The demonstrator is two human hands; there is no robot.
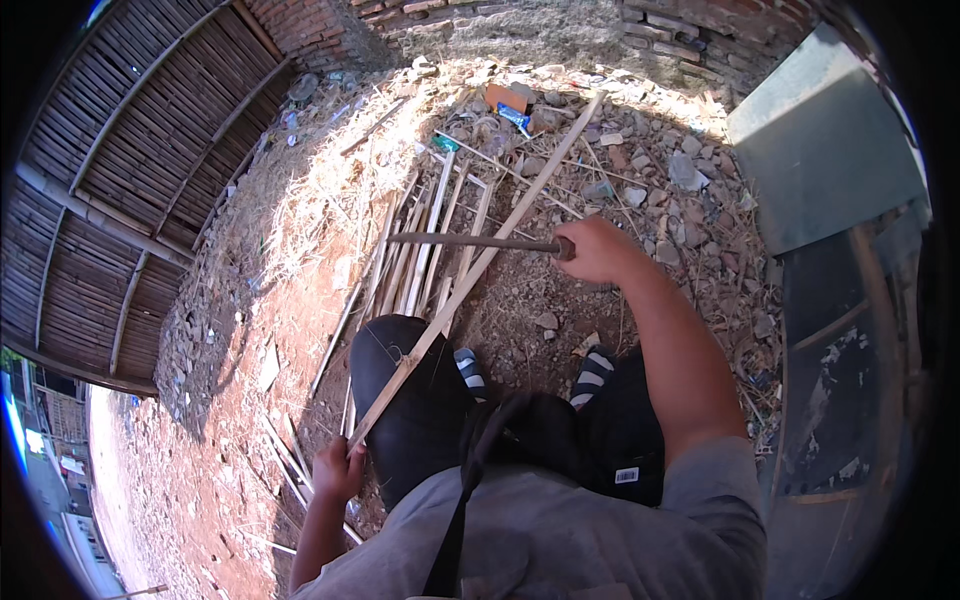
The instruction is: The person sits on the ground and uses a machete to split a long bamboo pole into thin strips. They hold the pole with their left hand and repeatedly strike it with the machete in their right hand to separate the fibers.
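Note:
A long pale wooden strip point(532, 190) slants from my lower left up to the far rubble, passing over my bent left knee. Its near end is gripped in my left hand point(338, 470), with the fingers wrapped round it. My right hand point(596, 250) is closed on the handle of a long, dark, narrow-bladed knife point(450, 239), which looks like a machete. The blade points left and crosses the strip above the knee; I cannot tell whether it touches the wood. Under the blade, several more pale strips point(408, 265) lie on the ground in a loose bundle.
Stones and rubble point(690, 215) cover the ground ahead and right, below a brick wall point(520, 35). A slatted bamboo panel point(130, 140) stands left, grey sheet panels point(820, 150) right. More thin strips point(285, 465) lie beside my left hand. My striped footwear point(593, 376) rests on soil.

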